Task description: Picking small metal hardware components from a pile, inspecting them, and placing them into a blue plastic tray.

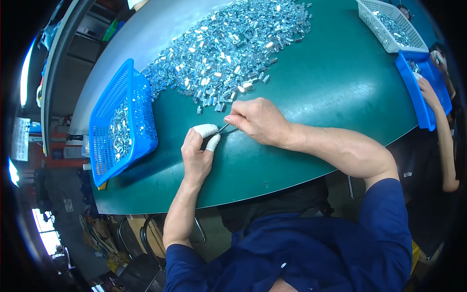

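Note:
My left hand wears white finger covers on thumb and forefinger. Those two fingertips pinch a small metal piece that is mostly hidden. My right hand is closed around a thin metal rod, whose end meets the left fingertips. What the rod's other end looks like is covered by the right fingers. Just beyond both hands spreads a large heap of small shiny metal sleeves, some lying loose at its near edge. The heap and hands are over a green tabletop.
A blue plastic basket with similar metal pieces stands on the left. At the far right are a white basket and a blue tray, both holding metal parts. Another person's hand reaches into that tray. The table's curved edge runs before me.

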A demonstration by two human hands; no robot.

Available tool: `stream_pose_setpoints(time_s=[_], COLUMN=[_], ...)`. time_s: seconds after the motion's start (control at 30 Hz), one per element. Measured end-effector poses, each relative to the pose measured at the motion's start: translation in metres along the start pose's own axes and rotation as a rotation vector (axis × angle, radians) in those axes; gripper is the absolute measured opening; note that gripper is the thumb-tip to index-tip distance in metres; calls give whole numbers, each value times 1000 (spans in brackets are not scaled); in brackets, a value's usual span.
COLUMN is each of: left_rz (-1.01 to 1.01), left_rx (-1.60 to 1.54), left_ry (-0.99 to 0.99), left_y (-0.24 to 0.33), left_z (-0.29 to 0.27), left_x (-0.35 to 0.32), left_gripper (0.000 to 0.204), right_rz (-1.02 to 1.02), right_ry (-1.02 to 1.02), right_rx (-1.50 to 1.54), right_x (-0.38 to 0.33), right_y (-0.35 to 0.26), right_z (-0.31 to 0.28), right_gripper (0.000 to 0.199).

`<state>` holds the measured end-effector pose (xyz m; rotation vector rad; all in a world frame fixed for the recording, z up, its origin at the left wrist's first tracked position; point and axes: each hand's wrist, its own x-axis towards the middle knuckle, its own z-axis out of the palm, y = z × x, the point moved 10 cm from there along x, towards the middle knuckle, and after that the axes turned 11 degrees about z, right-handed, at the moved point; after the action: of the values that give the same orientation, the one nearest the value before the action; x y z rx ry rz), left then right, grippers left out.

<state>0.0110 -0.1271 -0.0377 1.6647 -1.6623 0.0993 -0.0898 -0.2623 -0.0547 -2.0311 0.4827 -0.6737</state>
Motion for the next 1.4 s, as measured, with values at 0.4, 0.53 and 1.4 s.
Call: stream_pose_setpoints(time_s=[0.4,0.53,1.4], left_rz=[46,24,213], left_rx=[5,-18,423], left_ry=[48,19,76], left_y=[11,4,38], left_z=[-4,-4,-91], left_x=[6,1,21], left_gripper=[20,19,18], right_rz=[36,71,235], right_ry=[-152,-192,-104], right_rx=[-158,33,496], right_x=[-4,0,4], right_y=[3,4,19], right_z=[22,19,3], right_gripper=[36,29,44])
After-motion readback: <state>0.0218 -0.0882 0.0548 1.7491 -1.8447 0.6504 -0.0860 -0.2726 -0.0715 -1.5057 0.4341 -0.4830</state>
